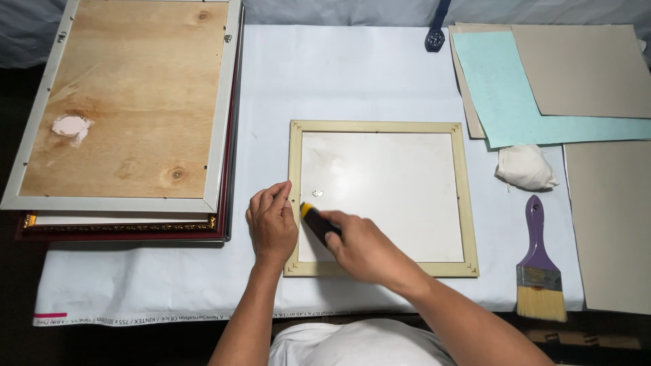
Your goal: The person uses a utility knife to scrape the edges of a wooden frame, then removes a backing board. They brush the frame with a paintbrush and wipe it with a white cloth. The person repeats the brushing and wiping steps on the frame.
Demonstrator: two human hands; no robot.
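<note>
The frame (382,197) lies flat on the counter (352,74). The left hand (272,225), fingers curled, presses its left rail; the right hand (363,249) grips a yellow-black tool (317,224), pointing up-left toward that rail

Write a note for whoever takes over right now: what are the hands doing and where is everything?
Left hand: resting on the left rail of the pale square wooden frame, steadying it.
Right hand: gripping a black-and-yellow hand tool, tip at the frame's inner left edge.
The frame lies face down on the white table cover, its white backing board in place.
Unused: purple-handled paintbrush, to the right.
</note>
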